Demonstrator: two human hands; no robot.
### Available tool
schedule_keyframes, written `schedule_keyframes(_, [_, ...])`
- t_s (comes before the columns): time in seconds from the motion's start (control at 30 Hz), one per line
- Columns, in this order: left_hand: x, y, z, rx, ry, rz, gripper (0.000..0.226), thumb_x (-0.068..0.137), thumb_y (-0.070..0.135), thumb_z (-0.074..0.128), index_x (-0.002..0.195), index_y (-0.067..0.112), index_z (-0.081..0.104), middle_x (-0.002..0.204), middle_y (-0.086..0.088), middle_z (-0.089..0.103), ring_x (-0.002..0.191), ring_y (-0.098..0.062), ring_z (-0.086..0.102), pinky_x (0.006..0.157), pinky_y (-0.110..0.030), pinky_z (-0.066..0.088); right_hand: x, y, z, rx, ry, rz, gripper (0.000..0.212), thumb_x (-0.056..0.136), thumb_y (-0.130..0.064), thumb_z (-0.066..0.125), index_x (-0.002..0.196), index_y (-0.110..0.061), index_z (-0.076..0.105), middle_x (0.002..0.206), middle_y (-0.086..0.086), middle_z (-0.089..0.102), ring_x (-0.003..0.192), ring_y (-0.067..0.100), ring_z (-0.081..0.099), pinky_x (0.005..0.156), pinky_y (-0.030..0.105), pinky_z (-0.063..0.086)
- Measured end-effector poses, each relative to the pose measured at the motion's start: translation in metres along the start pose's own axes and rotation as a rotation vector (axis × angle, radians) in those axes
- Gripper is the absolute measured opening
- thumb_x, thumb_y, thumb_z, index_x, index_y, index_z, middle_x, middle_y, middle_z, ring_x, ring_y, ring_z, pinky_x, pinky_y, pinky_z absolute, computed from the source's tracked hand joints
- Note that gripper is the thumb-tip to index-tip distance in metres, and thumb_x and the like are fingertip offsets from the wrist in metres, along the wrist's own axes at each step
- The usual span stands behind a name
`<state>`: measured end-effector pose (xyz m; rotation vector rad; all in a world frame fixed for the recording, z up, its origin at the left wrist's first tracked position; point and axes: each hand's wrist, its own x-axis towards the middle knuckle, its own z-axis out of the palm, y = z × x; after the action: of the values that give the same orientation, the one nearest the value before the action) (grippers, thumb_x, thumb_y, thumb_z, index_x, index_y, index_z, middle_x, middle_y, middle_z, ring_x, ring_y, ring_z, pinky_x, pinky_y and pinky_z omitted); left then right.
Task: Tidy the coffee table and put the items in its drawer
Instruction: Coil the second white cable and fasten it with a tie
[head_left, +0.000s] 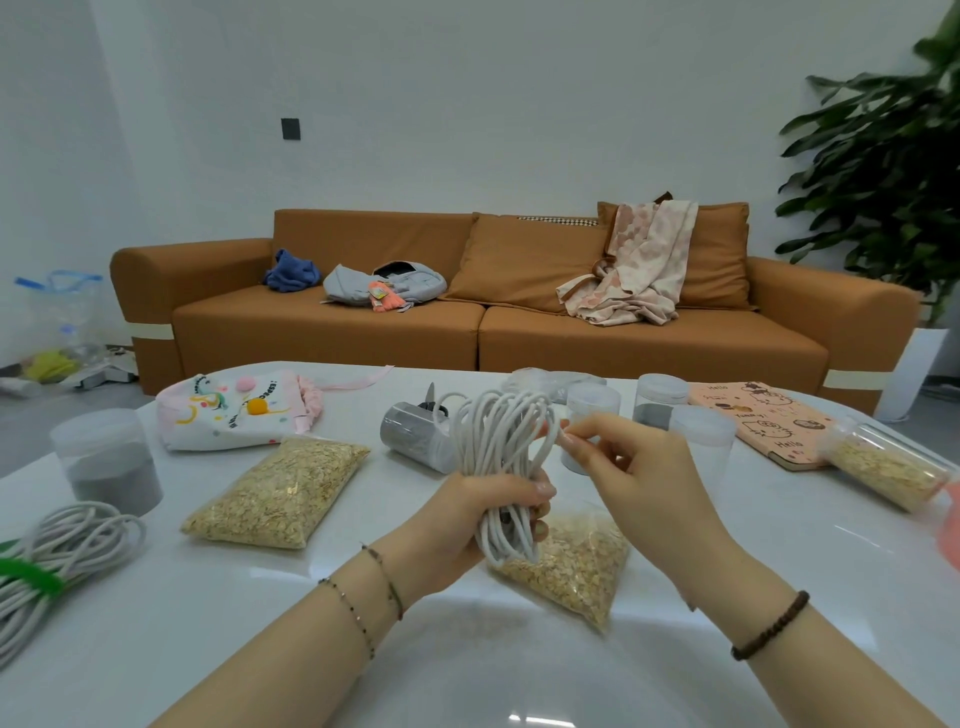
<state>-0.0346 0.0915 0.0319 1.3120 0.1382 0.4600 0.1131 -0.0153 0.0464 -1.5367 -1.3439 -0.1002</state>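
Bare forearms with bracelets reach in over the white table (467, 670). Left hand (483, 519) grips a looped white cord (496, 447) round its lower middle, fingers curled tight about the strands, so the bundle stands upright above the table. Right hand (639, 467) pinches one strand near the top of the loops between thumb and forefinger, its other fingers loosely bent. Just under the cord lies an oat bag (576, 566), flat on the table; whether the cord's lower loops touch it cannot be told. A second oat bag (280, 493) lies to the left, and at the far left edge rests a coil (78, 540) of similar cord bound with a green tie (28, 571). Behind that stands a grey-filled jar (106, 457). A white pouch (234, 410) lies past the second oat bag, and a tipped jar (415, 434) lies on its side behind the cord. Three upright jars (660, 400) stand behind the right hand, beside a pink case (753, 421) and an oat-filled jar (883, 467) lying down. A brown sofa (519, 338) strewn with clothes stands beyond.
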Motion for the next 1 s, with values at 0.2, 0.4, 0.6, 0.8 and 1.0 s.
schedule_keyframes(0.2, [0.001,-0.004,-0.001,0.057,-0.047,0.046,0.012,0.069,0.012,0.074,0.076,0.011,0.064,0.07,-0.004,0.051,0.063,-0.016,0.049,0.065,-0.03,0.05,-0.001,-0.005,0.002,0.077,-0.103,0.154,0.02,0.093,-0.033,0.066,0.077,-0.024,0.075,0.05,0.002,0.058,0.046,0.008,0.044,0.051,0.019,0.037])
schedule_keyframes(0.4, [0.008,-0.006,-0.009,0.045,0.278,0.039,0.017,0.072,0.014,0.075,0.083,0.005,0.066,0.071,-0.008,0.054,0.064,-0.017,0.057,0.066,-0.03,0.054,-0.002,-0.006,0.005,0.047,-0.2,0.242,0.006,0.091,-0.035,0.07,0.091,-0.029,0.07,0.053,0.002,0.064,0.041,0.004,0.049,0.046,0.016,0.039])
schedule_keyframes(0.6, [0.012,0.002,-0.019,-0.12,0.526,0.101,0.013,0.091,0.011,0.066,0.081,0.008,0.059,0.063,-0.001,0.054,0.057,-0.012,0.055,0.069,-0.03,0.054,0.0,-0.007,0.001,0.112,-0.067,0.202,0.01,0.09,-0.015,0.072,0.081,-0.019,0.071,0.062,0.0,0.067,0.047,0.016,0.063,0.054,0.025,0.05])
schedule_keyframes(0.8, [0.012,0.005,-0.02,-0.134,0.529,0.106,0.011,0.091,0.012,0.066,0.083,0.009,0.059,0.065,-0.004,0.053,0.057,-0.014,0.057,0.069,-0.031,0.049,-0.003,-0.013,0.003,0.217,-0.114,0.097,0.011,0.088,-0.005,0.074,0.079,-0.012,0.072,0.074,-0.002,0.071,0.063,0.013,0.071,0.066,0.023,0.058])
schedule_keyframes(1.0, [0.01,0.009,-0.018,-0.384,0.419,0.039,0.012,0.095,0.012,0.06,0.086,0.004,0.06,0.081,-0.008,0.065,0.076,-0.015,0.07,0.082,-0.032,0.059,-0.008,-0.008,0.01,0.128,-0.265,0.046,0.009,0.088,-0.002,0.072,0.082,-0.009,0.074,0.072,-0.005,0.073,0.067,0.01,0.072,0.071,0.028,0.06])
